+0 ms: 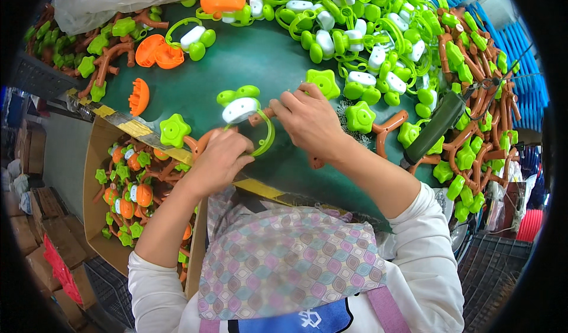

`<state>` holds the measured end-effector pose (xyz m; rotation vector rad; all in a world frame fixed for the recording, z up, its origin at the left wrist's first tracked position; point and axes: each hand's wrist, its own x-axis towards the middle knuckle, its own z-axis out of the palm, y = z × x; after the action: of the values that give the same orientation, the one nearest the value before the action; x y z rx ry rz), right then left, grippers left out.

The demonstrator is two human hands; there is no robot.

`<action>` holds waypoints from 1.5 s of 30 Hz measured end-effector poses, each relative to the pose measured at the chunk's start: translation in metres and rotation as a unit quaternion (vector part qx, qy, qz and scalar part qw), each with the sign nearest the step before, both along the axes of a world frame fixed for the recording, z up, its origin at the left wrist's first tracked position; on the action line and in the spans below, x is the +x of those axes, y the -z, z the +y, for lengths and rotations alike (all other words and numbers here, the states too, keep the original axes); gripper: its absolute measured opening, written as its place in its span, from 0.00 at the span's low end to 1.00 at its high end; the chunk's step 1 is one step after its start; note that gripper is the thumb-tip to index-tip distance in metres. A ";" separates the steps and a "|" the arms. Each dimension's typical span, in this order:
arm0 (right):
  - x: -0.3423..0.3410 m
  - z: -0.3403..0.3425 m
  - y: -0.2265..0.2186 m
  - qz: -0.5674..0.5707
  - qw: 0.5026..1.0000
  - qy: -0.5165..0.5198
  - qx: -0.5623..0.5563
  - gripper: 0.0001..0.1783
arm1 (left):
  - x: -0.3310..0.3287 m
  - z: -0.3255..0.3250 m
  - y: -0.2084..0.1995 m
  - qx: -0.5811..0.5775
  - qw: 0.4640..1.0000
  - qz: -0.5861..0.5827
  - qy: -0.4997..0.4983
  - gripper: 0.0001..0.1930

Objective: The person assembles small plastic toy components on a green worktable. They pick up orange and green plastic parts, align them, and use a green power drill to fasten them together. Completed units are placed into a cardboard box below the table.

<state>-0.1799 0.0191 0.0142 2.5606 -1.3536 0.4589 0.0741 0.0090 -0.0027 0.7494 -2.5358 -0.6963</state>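
While L grip (219,157) was clamped on brown branch (203,142) & R grip (307,120) on 2nd branch (260,117), step prob. needed L steady, R tip squared up, even push, no twist | white block (240,110) w/ green ring (270,141) sat btwn grips, just beyond L; R tip beside block, contact unclear

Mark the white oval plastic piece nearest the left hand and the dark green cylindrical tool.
White oval plastic piece (241,110), head view: its visible face.
Dark green cylindrical tool (435,129), head view: middle of its body.
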 end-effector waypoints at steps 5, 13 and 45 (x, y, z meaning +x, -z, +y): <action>-0.009 -0.004 0.028 -0.060 0.997 0.034 0.031 0.14 | -0.008 0.001 0.009 -0.184 0.983 -0.003 -0.028 0.11; 0.001 -0.002 0.006 -0.158 0.984 -0.074 0.020 0.22 | -0.008 -0.006 0.012 -0.218 0.975 -0.028 -0.038 0.12; 0.050 -0.257 -0.026 -0.128 0.984 0.035 -0.121 0.42 | -0.027 -0.018 -0.012 -0.100 0.995 0.013 0.002 0.23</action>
<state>-0.1298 -0.2374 0.0403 2.3081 -1.3668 0.9065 0.0468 -0.0087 0.0097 0.6616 -2.5377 -0.4418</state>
